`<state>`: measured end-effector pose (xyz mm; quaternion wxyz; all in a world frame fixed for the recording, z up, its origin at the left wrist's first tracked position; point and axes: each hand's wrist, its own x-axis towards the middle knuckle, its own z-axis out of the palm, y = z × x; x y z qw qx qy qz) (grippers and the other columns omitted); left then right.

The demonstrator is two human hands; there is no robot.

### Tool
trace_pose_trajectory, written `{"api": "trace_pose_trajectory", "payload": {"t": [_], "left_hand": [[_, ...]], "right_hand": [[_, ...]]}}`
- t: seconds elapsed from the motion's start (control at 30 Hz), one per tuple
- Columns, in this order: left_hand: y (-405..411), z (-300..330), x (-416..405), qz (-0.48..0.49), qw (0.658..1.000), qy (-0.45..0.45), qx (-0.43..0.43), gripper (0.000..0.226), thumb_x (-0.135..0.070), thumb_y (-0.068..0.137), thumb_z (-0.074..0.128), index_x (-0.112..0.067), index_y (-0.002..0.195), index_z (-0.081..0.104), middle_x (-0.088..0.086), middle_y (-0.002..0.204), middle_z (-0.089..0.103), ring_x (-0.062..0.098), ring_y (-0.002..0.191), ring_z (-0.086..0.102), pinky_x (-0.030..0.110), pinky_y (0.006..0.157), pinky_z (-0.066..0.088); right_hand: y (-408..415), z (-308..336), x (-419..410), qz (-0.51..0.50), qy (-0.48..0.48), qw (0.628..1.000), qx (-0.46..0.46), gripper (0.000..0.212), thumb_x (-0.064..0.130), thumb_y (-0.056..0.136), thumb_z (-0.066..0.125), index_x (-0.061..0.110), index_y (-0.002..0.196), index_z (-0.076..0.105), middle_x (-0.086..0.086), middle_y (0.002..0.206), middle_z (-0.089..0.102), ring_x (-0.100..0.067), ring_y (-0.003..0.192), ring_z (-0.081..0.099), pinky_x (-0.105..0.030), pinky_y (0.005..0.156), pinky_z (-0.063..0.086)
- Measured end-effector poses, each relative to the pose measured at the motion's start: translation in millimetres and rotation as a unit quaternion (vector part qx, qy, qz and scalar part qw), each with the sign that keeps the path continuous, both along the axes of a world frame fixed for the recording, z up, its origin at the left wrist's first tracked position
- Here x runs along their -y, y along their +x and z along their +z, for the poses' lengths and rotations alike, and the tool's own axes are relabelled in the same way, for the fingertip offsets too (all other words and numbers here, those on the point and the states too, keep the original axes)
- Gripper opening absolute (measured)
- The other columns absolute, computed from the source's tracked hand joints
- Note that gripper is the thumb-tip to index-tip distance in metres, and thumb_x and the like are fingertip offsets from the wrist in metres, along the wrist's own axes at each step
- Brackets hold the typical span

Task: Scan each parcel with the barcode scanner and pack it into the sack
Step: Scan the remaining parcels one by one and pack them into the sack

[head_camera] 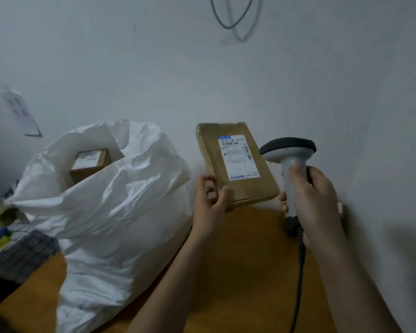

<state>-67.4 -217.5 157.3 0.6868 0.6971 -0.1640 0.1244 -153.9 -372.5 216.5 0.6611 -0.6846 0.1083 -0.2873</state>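
White sack [120, 212] holds one brown parcel [90, 163].

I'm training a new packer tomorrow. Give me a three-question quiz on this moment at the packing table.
1. True or false: the right hand grips the barcode scanner.
2. Which hand holds the flat parcel? A) left B) right C) neither
3. Fill in: a small box already sits inside the white ____.

Key:
1. True; it grips the handle.
2. A; the left hand pinches its lower corner, label facing the camera.
3. sack.
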Motion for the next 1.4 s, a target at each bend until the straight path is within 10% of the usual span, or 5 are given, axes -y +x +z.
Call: {"api": "trace_pose_trajectory", "payload": {"t": [0.47,0.6,0.8,1.07,1.4], "left_hand": [[60.9,112.0,-151.2,0.285,0.938,-0.199,-0.004,0.051,-0.034,0.098,0.055,-0.024,0.140,0.028,0.002,0.135,0.046,0.024,0.111,0.059,0.040,0.079,0.059],[71.3,105.8,-159.7,0.213,0.970,-0.090,-0.071,0.075,-0.039,0.102,0.043,-0.031,0.154,-0.009,0.003,0.155,0.025,0.035,0.120,0.058,0.037,0.069,0.062],[66.8,63.8,-133.2,0.255,0.962,0.098,-0.015,0.060,-0.036,0.101,0.046,-0.013,0.150,0.018,0.010,0.148,0.034,0.032,0.118,0.057,0.042,0.103,0.046],[68.4,31.8,-67.2,0.245,0.932,0.182,0.193,0.037,-0.011,0.094,0.058,-0.003,0.129,0.047,0.014,0.136,0.032,0.025,0.074,0.061,0.029,0.060,0.053],[109.7,-54.9,63.1,0.049,0.949,0.298,0.092,0.036,-0.015,0.096,0.056,-0.008,0.129,0.042,0.009,0.131,0.031,0.024,0.067,0.060,0.045,0.063,0.055]], "right_hand": [[36.7,8.4,-75.5,0.082,-0.026,0.996,-0.001,0.036,0.044,0.101,0.044,0.012,0.091,0.057,-0.007,0.067,0.057,-0.006,0.043,0.050,-0.024,0.043,0.040],[46.2,4.5,-82.8,0.084,-0.031,0.996,-0.011,0.036,0.043,0.101,0.045,0.010,0.094,0.057,-0.006,0.066,0.056,-0.007,0.042,0.049,-0.022,0.041,0.040],[62.8,-6.6,-88.0,0.071,-0.030,0.997,-0.024,0.035,0.043,0.101,0.046,0.010,0.093,0.058,-0.006,0.066,0.056,-0.011,0.045,0.049,-0.028,0.044,0.040],[69.8,-37.7,-53.2,-0.003,-0.028,0.998,-0.056,0.033,0.045,0.101,0.045,0.017,0.090,0.059,-0.009,0.068,0.059,-0.018,0.051,0.052,-0.032,0.047,0.040],[73.7,-79.8,69.8,-0.168,0.022,0.979,-0.113,0.036,0.043,0.099,0.048,0.011,0.089,0.059,-0.007,0.064,0.060,-0.017,0.049,0.053,-0.033,0.049,0.042]]}}
